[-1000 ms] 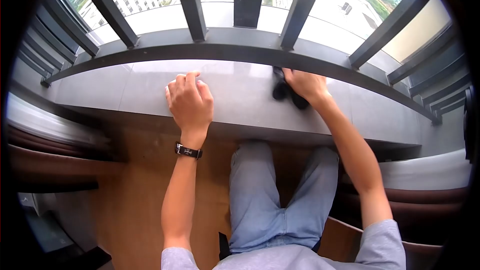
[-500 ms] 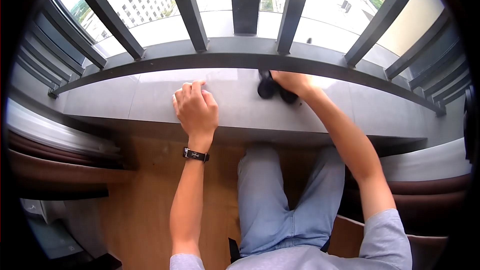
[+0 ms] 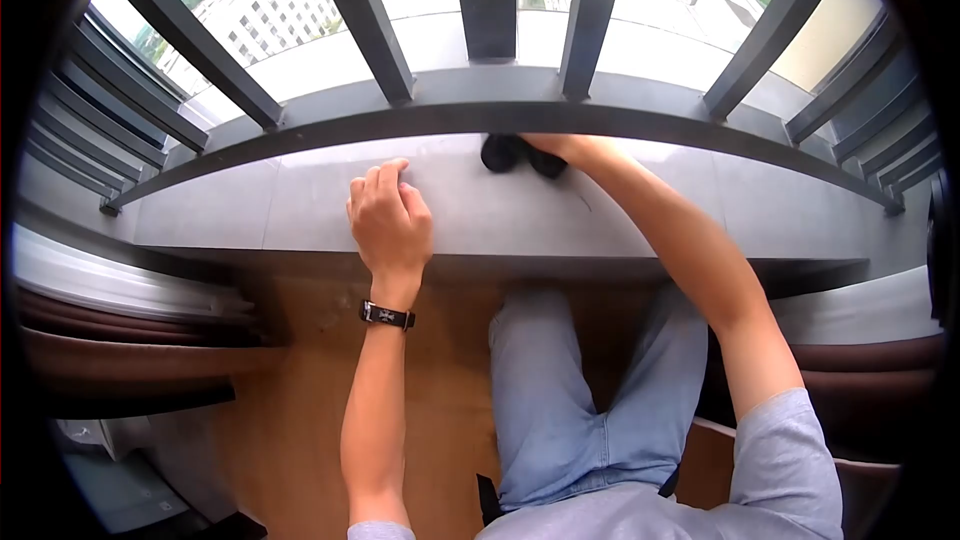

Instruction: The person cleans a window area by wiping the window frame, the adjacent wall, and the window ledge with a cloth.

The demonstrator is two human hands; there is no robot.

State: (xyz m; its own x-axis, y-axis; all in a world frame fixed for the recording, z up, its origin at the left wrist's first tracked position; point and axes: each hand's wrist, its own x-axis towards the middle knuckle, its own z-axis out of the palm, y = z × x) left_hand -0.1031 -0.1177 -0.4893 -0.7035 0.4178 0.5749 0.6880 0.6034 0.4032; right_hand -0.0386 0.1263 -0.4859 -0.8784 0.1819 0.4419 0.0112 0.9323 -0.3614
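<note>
My right hand (image 3: 562, 146) reaches to the far side of the grey tiled ledge (image 3: 330, 202), its fingers partly hidden by the railing's bottom rail. It is closed on a black object with two rounded lobes (image 3: 548, 162), low over the ledge; blur keeps me from telling its exact kind. A thin dark strand shows on the tile just right of the object. My left hand (image 3: 390, 220) rests on the ledge further left, back up, with loosely bent fingers and nothing seen in it. A black-banded watch (image 3: 386, 316) is on the left wrist.
A dark metal railing (image 3: 490, 100) curves across the far edge of the ledge, with buildings and greenery outside. Brown and white curtains (image 3: 130, 310) hang at the left, and more curtains (image 3: 860, 380) at the right. Below lies a wooden floor (image 3: 310, 420).
My right hand and the black object have moved left and slightly away along the ledge. The left hand stays in about the same place. The camera view has shifted slightly.
</note>
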